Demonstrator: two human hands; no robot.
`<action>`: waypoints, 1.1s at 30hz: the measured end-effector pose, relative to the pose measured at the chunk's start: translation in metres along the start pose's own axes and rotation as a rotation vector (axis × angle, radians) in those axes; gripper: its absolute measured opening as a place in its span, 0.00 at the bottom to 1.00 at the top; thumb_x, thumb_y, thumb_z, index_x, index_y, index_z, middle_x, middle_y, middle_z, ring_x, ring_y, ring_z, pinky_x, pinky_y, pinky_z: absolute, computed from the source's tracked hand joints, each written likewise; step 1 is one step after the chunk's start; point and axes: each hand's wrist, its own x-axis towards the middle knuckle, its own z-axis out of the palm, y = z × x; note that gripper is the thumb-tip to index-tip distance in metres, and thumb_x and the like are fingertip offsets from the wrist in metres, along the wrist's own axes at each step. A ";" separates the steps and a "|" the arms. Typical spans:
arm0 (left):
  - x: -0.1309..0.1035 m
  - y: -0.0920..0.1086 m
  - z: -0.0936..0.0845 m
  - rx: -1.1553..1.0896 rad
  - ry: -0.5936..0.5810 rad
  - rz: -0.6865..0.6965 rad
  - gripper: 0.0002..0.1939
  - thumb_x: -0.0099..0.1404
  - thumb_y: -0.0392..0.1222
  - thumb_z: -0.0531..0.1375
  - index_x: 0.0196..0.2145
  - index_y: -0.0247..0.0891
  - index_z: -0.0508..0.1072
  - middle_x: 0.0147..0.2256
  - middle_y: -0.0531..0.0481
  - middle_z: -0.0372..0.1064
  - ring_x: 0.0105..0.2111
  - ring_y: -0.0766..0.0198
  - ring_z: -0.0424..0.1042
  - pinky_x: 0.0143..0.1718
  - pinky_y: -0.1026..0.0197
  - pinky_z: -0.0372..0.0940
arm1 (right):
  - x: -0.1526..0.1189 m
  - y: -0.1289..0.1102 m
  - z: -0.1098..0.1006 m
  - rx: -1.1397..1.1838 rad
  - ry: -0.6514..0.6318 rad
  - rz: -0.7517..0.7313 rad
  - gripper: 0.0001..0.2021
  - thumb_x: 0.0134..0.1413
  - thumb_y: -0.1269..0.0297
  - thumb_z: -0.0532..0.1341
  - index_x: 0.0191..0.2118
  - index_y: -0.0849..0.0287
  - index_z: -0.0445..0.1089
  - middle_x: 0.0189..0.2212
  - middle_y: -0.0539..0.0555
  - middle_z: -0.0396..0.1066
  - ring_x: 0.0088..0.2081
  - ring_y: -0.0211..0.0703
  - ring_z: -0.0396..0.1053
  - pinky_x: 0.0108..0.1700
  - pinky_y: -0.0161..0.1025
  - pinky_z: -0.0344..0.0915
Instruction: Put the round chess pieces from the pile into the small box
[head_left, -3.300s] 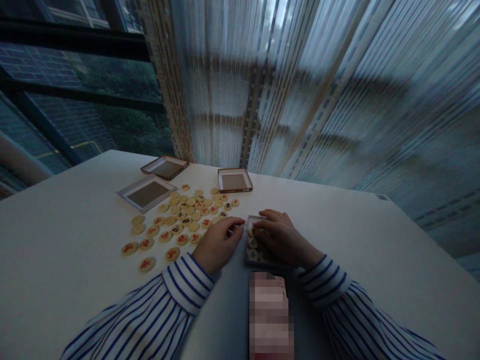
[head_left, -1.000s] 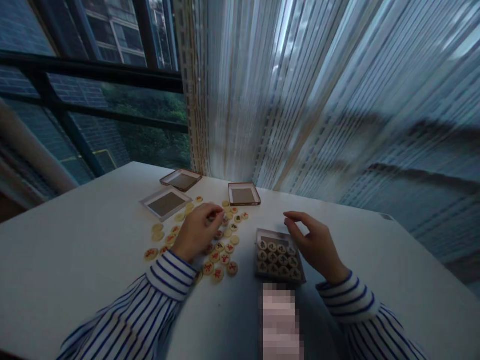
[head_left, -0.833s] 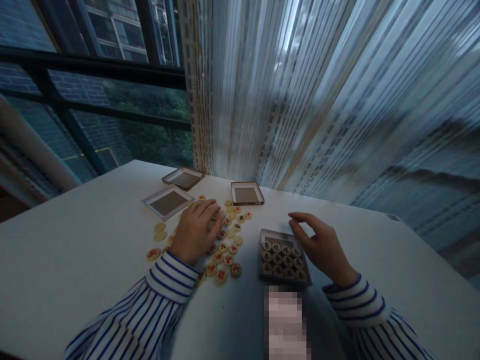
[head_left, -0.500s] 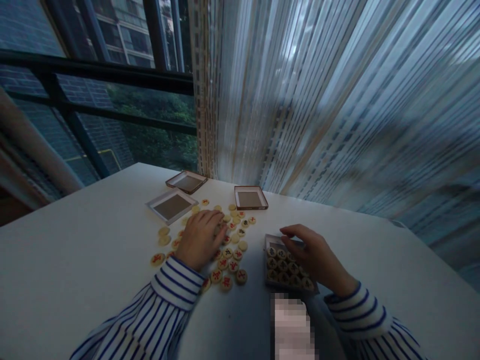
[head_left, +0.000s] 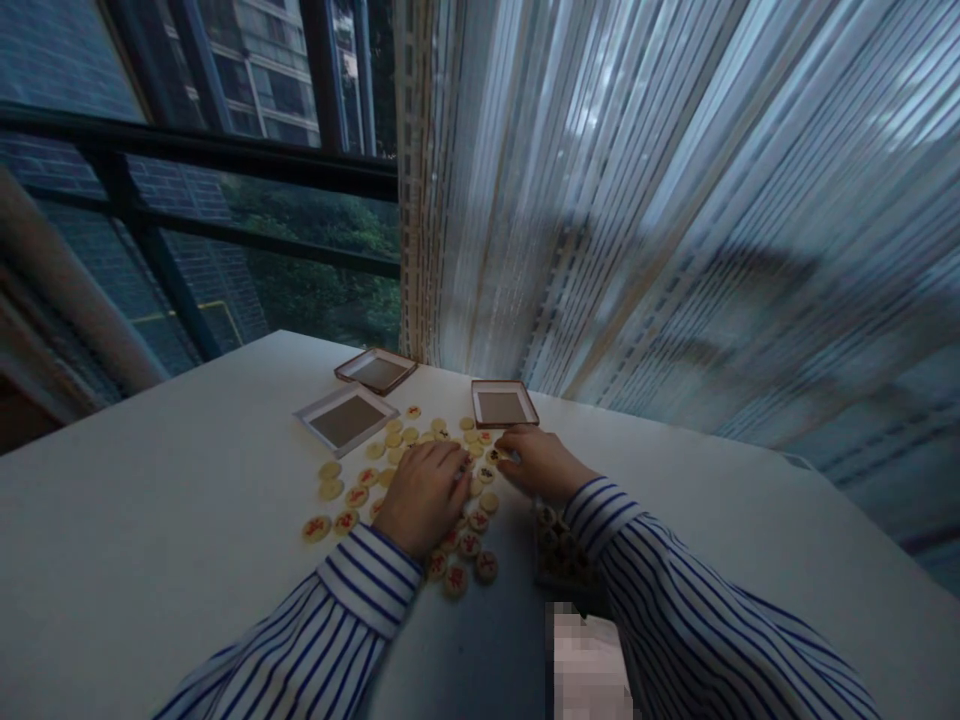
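Note:
Round Chinese chess pieces (head_left: 454, 581) lie scattered on the white table (head_left: 187, 500), some with red or black characters up, others blank side up. My left hand (head_left: 424, 495) rests over the middle of them, fingers curled, with a piece between fingertips and thumb; its palm hides several more. To its right, my right hand (head_left: 544, 463) reaches to the far right edge of the spread. Its thumb and fingers are apart beside a black-marked piece (head_left: 493, 456). Under my right forearm, a box (head_left: 544, 575) holds rows of pieces; the sleeve covers much of it.
Behind the pieces lie a pale open tray (head_left: 307, 418), a brown-edged lid (head_left: 345, 372) and another brown-edged tray (head_left: 534, 408). A string curtain (head_left: 510, 250) hangs along the far table edge. A dark-railed window (head_left: 300, 180) is at the left. A pixelated patch covers the bottom centre.
My right hand has moved from above the box leftward and away from me to the loose pieces. My left hand has shifted slightly right and closer to me among the pieces.

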 end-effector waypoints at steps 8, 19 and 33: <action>0.000 0.000 0.000 0.006 0.045 0.010 0.13 0.63 0.38 0.52 0.41 0.34 0.72 0.43 0.40 0.72 0.44 0.52 0.68 0.47 0.48 0.61 | 0.007 -0.002 0.003 -0.044 -0.025 0.006 0.09 0.53 0.61 0.56 0.34 0.57 0.72 0.41 0.58 0.71 0.46 0.50 0.67 0.41 0.43 0.62; 0.002 0.003 -0.003 -0.047 0.130 -0.021 0.12 0.63 0.37 0.51 0.41 0.35 0.72 0.40 0.41 0.73 0.42 0.54 0.69 0.45 0.49 0.63 | -0.004 -0.011 -0.012 -0.005 0.117 -0.026 0.13 0.52 0.64 0.57 0.44 0.59 0.69 0.44 0.57 0.71 0.48 0.47 0.66 0.51 0.45 0.56; 0.002 0.028 -0.012 -0.658 0.155 -0.262 0.13 0.61 0.43 0.54 0.39 0.38 0.75 0.40 0.46 0.75 0.43 0.57 0.72 0.47 0.54 0.65 | -0.044 -0.025 -0.018 0.078 0.475 -0.220 0.11 0.49 0.67 0.59 0.41 0.61 0.69 0.36 0.58 0.73 0.40 0.47 0.69 0.46 0.45 0.59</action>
